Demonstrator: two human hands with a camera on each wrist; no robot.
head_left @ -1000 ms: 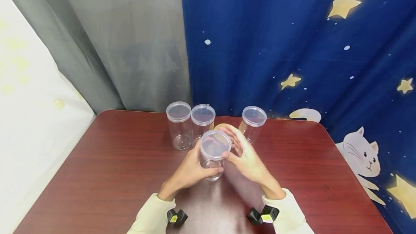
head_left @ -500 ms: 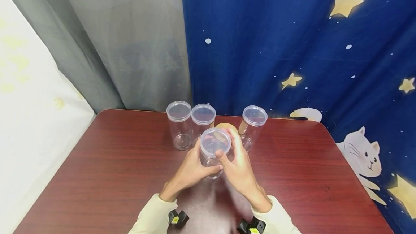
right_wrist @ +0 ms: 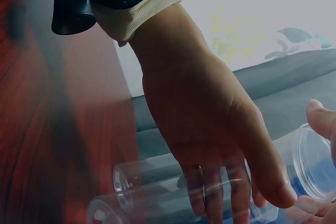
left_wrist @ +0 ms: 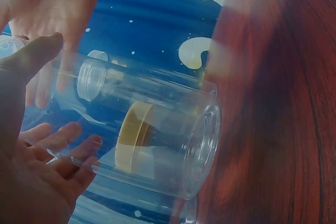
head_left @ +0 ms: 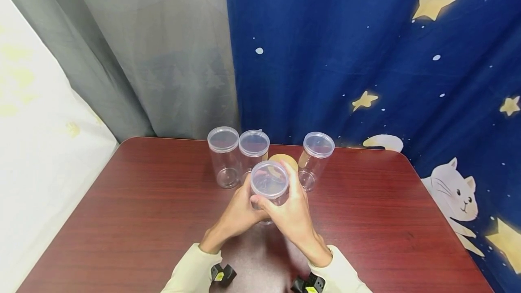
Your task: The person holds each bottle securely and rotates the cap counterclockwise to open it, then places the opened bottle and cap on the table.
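L hand [head_left: 236, 214] grips clear cylindrical plastic jar [left_wrist: 170, 145], R hand [head_left: 291, 216] its translucent round lid [head_left: 269, 179], in from far edge of red-brown rectangular desk [head_left: 386, 220]; prob. mid lid-work, next move needs firm L hold.

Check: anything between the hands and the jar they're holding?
Nothing visible. The left hand grips the jar by its body; the right hand holds it around the lid. A tan round object and three other jars stand beyond it in the head view, not between.

left grip [left_wrist: 37, 190] | holds 1 clear jar [left_wrist: 181, 129] | yellow disc [left_wrist: 127, 148] behind
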